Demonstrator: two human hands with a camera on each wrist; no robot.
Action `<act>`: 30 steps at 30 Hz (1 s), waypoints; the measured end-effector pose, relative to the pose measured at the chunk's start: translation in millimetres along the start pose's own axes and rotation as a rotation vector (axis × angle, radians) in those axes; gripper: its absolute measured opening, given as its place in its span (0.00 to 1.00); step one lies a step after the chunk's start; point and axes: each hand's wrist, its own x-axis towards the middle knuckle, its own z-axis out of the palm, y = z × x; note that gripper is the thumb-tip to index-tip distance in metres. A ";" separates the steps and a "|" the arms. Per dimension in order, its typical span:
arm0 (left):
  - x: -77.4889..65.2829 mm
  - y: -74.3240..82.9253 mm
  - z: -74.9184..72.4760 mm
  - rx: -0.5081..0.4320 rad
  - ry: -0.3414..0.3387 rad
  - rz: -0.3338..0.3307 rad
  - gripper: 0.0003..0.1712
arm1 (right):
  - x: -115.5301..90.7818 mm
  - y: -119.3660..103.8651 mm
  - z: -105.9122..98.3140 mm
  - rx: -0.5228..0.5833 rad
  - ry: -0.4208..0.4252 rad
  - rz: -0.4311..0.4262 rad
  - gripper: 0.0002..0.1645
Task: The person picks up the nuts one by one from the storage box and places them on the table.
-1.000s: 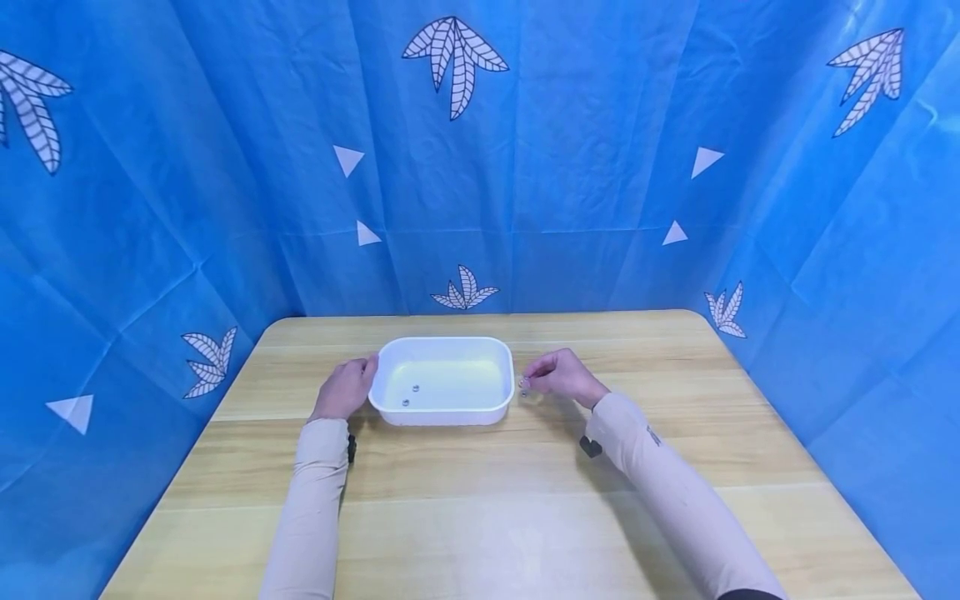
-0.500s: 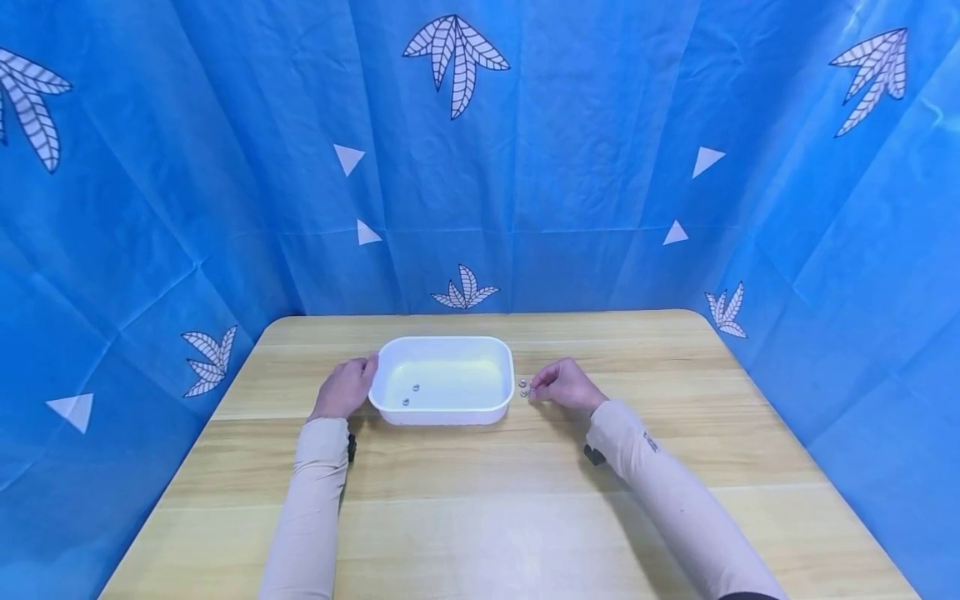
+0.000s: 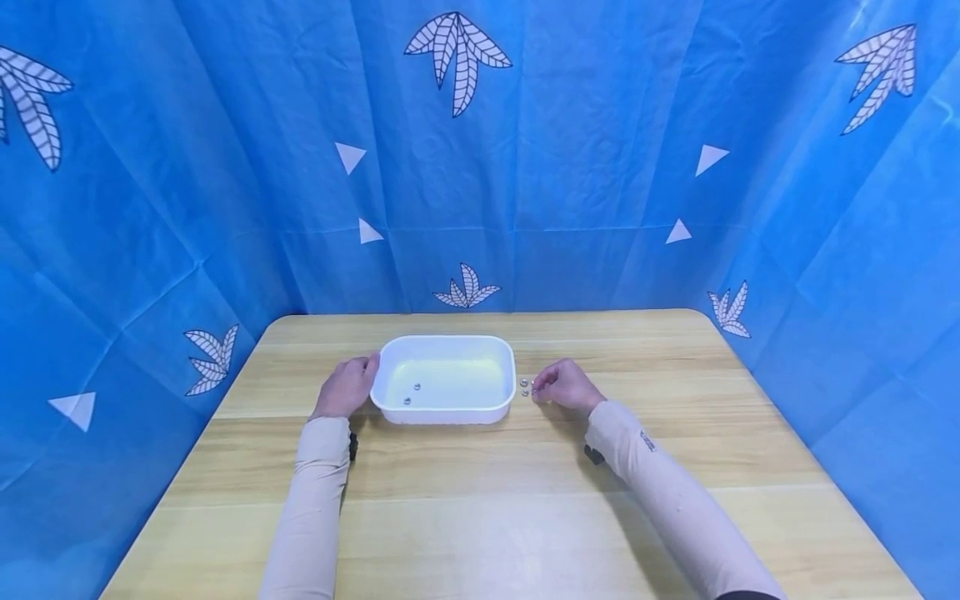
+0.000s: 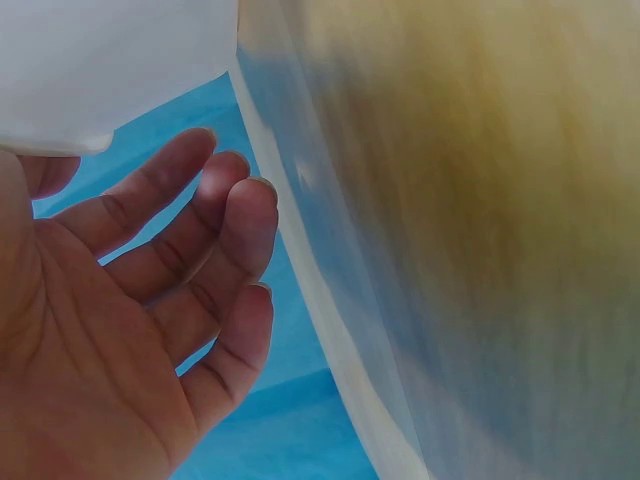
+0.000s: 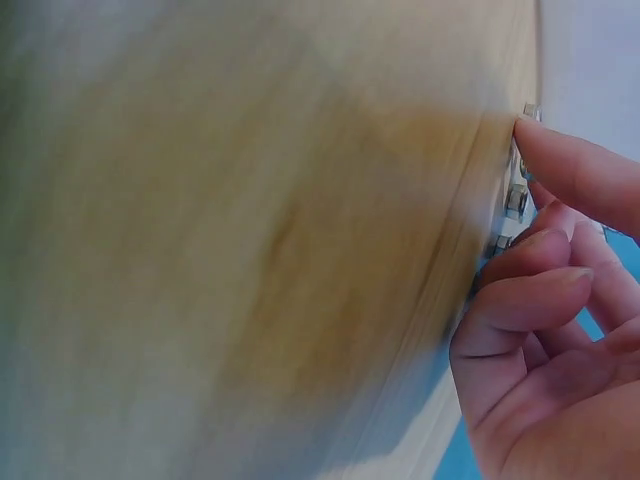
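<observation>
My left hand (image 3: pixel 347 387) rests at the left end of a white rectangular basin (image 3: pixel 444 417). In the left wrist view, the thumb is at the basin's rim (image 4: pixel 95 143), while the other fingers (image 4: pixel 250 235) hang loosely away from it. My right hand (image 3: pixel 572 387) is low over the table, just right of the basin. Its thumb and index finger close in on a small silvery metal piece. Other short, round-looking metal pieces (image 5: pixel 516 201) stand beside the fingertips. Inside the basin, toward the left, lie two similar metal pieces (image 3: pixel 417 387).
The wooden table (image 3: pixel 480 508) reaches back to a blue curtain (image 3: pixel 585 167) with white leaf and triangle prints, which also hangs along both sides. Two loose metal pieces (image 3: pixel 524 382) lie close to the basin's right wall.
My right hand has shifted slightly right from the basin's edge and lowered a little, uncovering the metal pieces beside the wall. Over the last half second it has stayed nearly still. The left hand has not moved.
</observation>
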 end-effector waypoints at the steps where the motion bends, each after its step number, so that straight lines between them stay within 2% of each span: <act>1: 0.3 0.0 0.0 0.001 0.001 0.000 0.43 | 0.2 0.4 -0.4 0.000 -0.002 -0.001 0.10; 16: 1.2 -0.9 1.1 0.007 0.019 0.023 0.41 | 0.7 1.6 -1.4 0.024 -0.015 0.008 0.11; 26: 2.5 -2.7 2.5 0.006 0.014 0.014 0.42 | -2.4 1.1 -3.5 0.032 -0.014 0.003 0.11; 30: 2.3 -3.2 2.0 0.006 0.011 0.017 0.43 | 0.0 -2.7 -8.3 0.044 0.022 0.028 0.09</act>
